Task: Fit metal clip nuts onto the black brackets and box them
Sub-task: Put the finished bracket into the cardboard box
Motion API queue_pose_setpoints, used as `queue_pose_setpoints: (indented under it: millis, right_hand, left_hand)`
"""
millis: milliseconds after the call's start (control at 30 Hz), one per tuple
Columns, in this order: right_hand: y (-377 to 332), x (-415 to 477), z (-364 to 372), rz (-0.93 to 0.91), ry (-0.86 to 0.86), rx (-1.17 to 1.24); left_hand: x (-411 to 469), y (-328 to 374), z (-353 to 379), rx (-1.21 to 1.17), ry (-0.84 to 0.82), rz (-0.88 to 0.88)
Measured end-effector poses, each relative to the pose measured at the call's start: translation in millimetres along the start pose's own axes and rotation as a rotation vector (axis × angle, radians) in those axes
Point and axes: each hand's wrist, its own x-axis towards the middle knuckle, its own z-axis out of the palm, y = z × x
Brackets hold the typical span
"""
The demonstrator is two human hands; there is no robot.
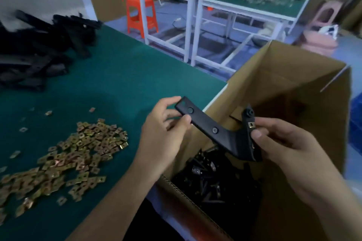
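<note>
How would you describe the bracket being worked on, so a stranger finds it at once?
Find the cardboard box beside the green table. Above it, the left hand and right hand hold one black angled bracket. Unlike the brackets piled below, it is aloft.

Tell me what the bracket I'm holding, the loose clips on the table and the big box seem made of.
The black bracket: matte, smooth-edged, likely moulded plastic, possibly painted metal. The clip nuts: thin stamped metal, yellowish plated finish, glinting. The box: brown corrugated cardboard, fluting visible along its cut edge.
</note>
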Motion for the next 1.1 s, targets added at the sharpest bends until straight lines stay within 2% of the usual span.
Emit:
queue_pose_setpoints:
  millis: [100, 267, 400, 500, 600, 700, 767, 867, 900, 1000, 1100]
  right_hand:
    - [22, -7, -30, 0.055, 0.039, -0.144]
    - [60, -6, -55, 0.242, -0.07, -0.575]
    - [67, -9, -52, 0.24, -0.1, -0.705]
    - [59, -10, -38, 0.194, -0.131, -0.753]
    - [48, -9, -16, 0.116, -0.195, -0.759]
    - [38, -4, 20, 0.036, -0.254, -0.683]
    - [31, -4, 58, -0.061, -0.288, -0.613]
    - [20, -17, 135, -0.269, -0.444, -0.581]
    - [16, -22, 160, -0.341, -0.485, -0.592]
    - [3, -35, 251, -0.546, -0.685, -0.562]
    - [-7, -51, 353, -0.682, -0.927, -0.615]
  left_hand:
    - [3, -19, 23, 0.203, -0.085, 0.003]
    - [0, -40, 32, 0.472, -0.167, -0.032]
    - [-8, -42, 24, 0.473, -0.168, -0.013]
    - [-13, -33, 6, 0.427, -0.098, 0.038]
    - [-21, -19, -32, 0.369, 0.051, 0.149]
    - [-35, -6, -101, 0.431, 0.267, 0.21]
    - [-48, -3, -158, 0.485, 0.502, 0.183]
    - [-75, -7, -248, 0.537, 0.961, 0.097]
    - [-82, -10, -272, 0.572, 1.07, 0.043]
    - [-105, -19, -330, 0.629, 1.223, -0.181]
    - [-109, -23, -362, 0.622, 1.233, -0.238]
